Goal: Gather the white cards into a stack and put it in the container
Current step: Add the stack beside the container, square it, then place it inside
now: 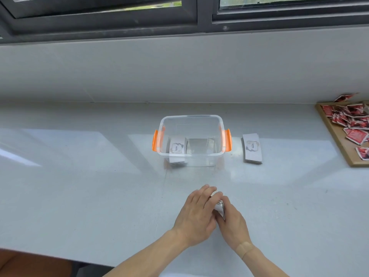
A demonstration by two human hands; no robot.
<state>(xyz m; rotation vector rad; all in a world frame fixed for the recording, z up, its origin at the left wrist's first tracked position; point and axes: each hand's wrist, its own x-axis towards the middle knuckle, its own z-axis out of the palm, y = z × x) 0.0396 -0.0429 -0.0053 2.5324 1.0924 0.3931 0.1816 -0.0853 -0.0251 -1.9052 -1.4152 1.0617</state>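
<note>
White cards (219, 207) are squeezed into a stack between both hands, left hand (196, 214) and right hand (231, 222), near the clear container (191, 117), which holds one stack (176, 148); another stack (252, 148) waits just beside it.

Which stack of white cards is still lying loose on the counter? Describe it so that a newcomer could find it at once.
Find the clear container with orange latches at the middle of the counter. Just to its right, flat on the surface, lies the loose stack, its top card printed "love". Unlike the stack in the container or the one between both hands, nothing encloses or touches it.
</note>
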